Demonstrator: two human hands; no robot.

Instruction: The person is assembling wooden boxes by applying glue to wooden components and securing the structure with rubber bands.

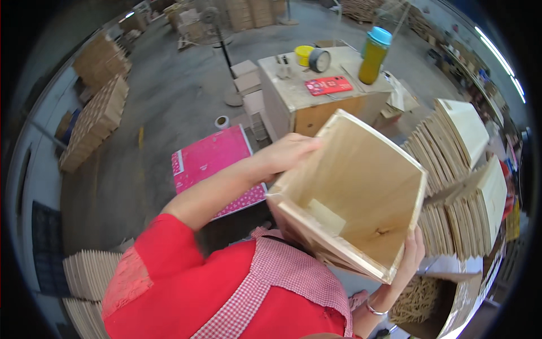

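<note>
An open-topped wooden box (372,175) with slanted sides is tilted in front of my chest, its hollow inside facing up. A dark knot and a paler rectangular patch show on its inner faces. My left hand (293,152) grips the far left wall, fingers closed over it and partly hidden. On the near right side, my right hand (412,254) wraps round the outer wall, its fingers partly behind the wood. A bracelet circles my right wrist.
Beyond the box stands a worktable (276,93) bearing a red phone (328,85), tape roll (319,60), yellow tub (304,55) and bottle (372,59). Stacked wooden panels (474,209) stand right, above a carton of small wooden pieces (418,299). A pink carton (217,164) lies left.
</note>
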